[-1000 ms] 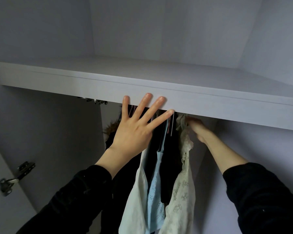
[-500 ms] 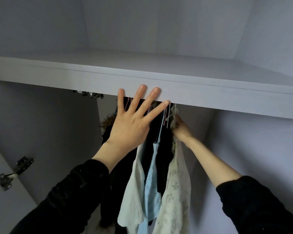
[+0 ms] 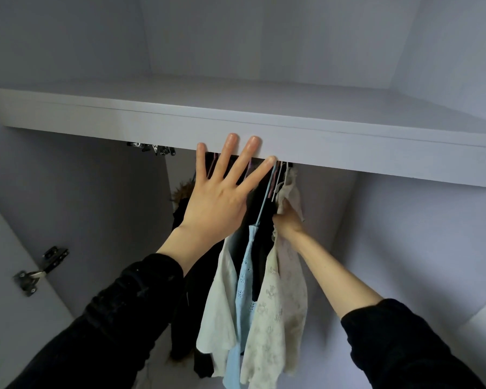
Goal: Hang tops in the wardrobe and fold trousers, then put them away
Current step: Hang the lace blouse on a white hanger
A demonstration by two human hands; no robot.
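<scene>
Cream lace marks the top (image 3: 275, 318) now being hung; it sits at the right end of a short row of clothes under the shelf (image 3: 264, 141), beside a pale blue top (image 3: 244, 290), a white top (image 3: 219, 310) and some dark garments (image 3: 185, 304). Several tops look already hung, then, and this one seems nearly placed. The rail itself is hidden behind the shelf edge, so I cannot tell if its hanger is hooked on. No trousers show, so the folding presumably remains.

Only the head view is given. The left hand (image 3: 222, 197) is spread flat, fingers straight and apart, fingertips touching the shelf's front edge, palm against the dark clothes. The right hand (image 3: 288, 217) reaches up and grips the bunched neck of the cream top just below the shelf.
</scene>
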